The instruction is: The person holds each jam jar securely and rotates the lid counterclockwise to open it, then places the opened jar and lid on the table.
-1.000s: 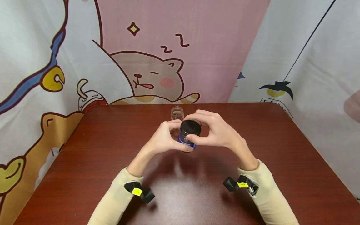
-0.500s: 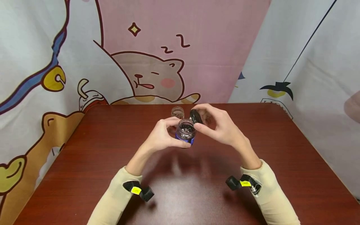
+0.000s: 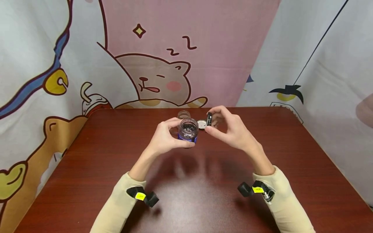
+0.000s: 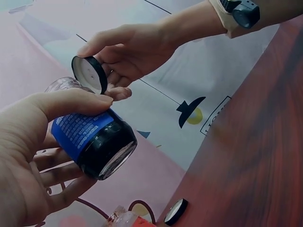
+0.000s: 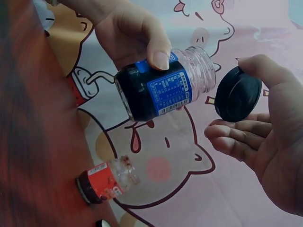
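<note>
My left hand [image 3: 164, 138] grips a glass jar [image 3: 187, 132] with a blue label and dark contents, raised above the table. Its mouth is uncovered, and dark stuff shows inside. In the right wrist view the label carries a barcode, with clear glass above it. To the right of the jar, my right hand [image 3: 234, 132] pinches a round black lid [image 3: 209, 119] by its edge, apart from the rim. The pale inside of this lid [image 4: 87, 75] shows in the left wrist view. Its black top [image 5: 238, 94] shows in the right wrist view.
Behind the held jar stands a smaller uncovered jar [image 3: 184, 114] with a red label [image 5: 102, 182]. Another lid [image 3: 201, 124] lies pale side up on the brown table [image 3: 116, 145]. A cartoon-patterned curtain [image 3: 221, 48] hangs behind the table.
The black lid has come off the blue-labelled jar and moved right, now turned on edge in my right hand. My left hand has shifted slightly left with the jar. The lid on the table has become visible.
</note>
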Action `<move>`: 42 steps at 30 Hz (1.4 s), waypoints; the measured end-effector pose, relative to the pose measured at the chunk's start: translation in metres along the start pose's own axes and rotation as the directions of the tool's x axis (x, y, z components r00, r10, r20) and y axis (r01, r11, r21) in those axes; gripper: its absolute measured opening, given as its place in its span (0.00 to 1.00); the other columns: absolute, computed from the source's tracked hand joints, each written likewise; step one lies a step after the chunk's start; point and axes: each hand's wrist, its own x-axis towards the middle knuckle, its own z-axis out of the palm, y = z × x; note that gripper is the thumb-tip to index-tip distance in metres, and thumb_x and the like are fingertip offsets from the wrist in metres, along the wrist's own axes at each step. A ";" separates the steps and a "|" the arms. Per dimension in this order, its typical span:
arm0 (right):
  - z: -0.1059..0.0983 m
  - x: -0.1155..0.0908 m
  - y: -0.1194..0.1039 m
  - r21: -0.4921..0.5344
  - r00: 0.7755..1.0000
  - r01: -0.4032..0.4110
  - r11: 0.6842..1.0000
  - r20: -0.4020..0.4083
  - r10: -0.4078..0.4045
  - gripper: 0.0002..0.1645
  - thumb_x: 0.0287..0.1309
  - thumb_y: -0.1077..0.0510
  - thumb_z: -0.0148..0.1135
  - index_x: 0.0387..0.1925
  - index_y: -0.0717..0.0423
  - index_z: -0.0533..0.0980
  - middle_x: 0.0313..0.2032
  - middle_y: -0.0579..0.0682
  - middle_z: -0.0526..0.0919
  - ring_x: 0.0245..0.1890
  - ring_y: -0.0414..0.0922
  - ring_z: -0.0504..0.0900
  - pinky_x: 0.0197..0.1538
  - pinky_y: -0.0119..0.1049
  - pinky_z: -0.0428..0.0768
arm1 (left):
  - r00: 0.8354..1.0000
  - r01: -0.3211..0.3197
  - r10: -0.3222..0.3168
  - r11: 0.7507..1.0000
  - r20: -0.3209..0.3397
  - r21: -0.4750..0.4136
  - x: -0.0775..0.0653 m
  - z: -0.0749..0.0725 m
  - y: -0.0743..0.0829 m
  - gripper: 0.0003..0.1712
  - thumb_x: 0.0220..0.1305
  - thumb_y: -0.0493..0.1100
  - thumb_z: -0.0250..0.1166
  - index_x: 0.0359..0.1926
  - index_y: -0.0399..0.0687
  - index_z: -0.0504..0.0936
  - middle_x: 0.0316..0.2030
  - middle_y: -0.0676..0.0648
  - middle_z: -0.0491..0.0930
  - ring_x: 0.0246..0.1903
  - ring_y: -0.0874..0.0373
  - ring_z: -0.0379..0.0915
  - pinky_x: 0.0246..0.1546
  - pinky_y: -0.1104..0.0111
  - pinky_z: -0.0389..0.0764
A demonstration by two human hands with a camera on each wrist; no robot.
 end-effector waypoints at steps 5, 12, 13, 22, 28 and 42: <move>-0.001 -0.004 0.006 -0.006 0.999 -0.040 0.999 -0.003 0.040 0.24 0.58 0.62 0.71 0.54 0.62 0.73 0.35 0.43 0.82 0.35 0.41 0.82 0.43 0.33 0.78 | 1.000 0.000 0.000 1.000 -0.026 0.024 0.001 0.000 -0.003 0.32 0.37 0.39 0.86 0.48 0.49 0.88 0.40 0.53 0.83 0.35 0.56 0.80 0.37 0.57 0.85; 0.000 -0.011 0.022 -0.034 0.999 -0.044 0.998 -0.024 0.043 0.24 0.57 0.62 0.72 0.54 0.52 0.76 0.32 0.40 0.80 0.32 0.40 0.79 0.38 0.30 0.76 | 0.999 0.005 -0.003 0.999 -0.048 0.047 0.002 0.001 -0.009 0.31 0.36 0.41 0.87 0.47 0.50 0.88 0.40 0.53 0.83 0.35 0.57 0.81 0.38 0.56 0.84; 0.000 -0.012 0.024 -0.037 0.999 -0.048 0.998 -0.027 0.047 0.23 0.56 0.62 0.73 0.54 0.51 0.76 0.32 0.40 0.80 0.31 0.40 0.78 0.37 0.30 0.75 | 0.999 0.008 -0.005 0.999 -0.051 0.051 0.003 0.000 -0.010 0.31 0.36 0.41 0.87 0.47 0.50 0.88 0.39 0.54 0.83 0.35 0.57 0.81 0.38 0.57 0.84; 0.003 -0.019 0.045 -0.061 0.984 -0.179 0.982 -0.020 0.178 0.26 0.54 0.55 0.77 0.52 0.55 0.76 0.33 0.43 0.84 0.34 0.39 0.82 0.41 0.36 0.78 | 0.994 0.041 -0.028 0.991 -0.104 0.126 0.005 0.001 -0.024 0.33 0.35 0.42 0.87 0.48 0.47 0.88 0.38 0.52 0.83 0.35 0.58 0.81 0.40 0.61 0.84; 0.009 -0.023 0.061 -0.039 0.968 -0.249 0.968 0.020 0.250 0.29 0.52 0.53 0.78 0.52 0.57 0.75 0.35 0.45 0.86 0.34 0.40 0.85 0.41 0.38 0.81 | 0.983 0.134 -0.111 0.978 -0.146 0.157 0.005 0.003 -0.034 0.35 0.35 0.43 0.87 0.49 0.45 0.87 0.41 0.50 0.84 0.37 0.53 0.83 0.40 0.56 0.83; 0.025 -0.028 0.093 -0.021 0.928 -0.351 0.936 0.125 0.351 0.31 0.47 0.61 0.78 0.50 0.62 0.71 0.40 0.55 0.85 0.41 0.48 0.87 0.48 0.43 0.84 | 0.961 0.248 -0.215 0.949 -0.176 0.194 0.005 0.009 -0.057 0.39 0.36 0.42 0.86 0.54 0.40 0.84 0.45 0.43 0.84 0.41 0.49 0.83 0.44 0.56 0.82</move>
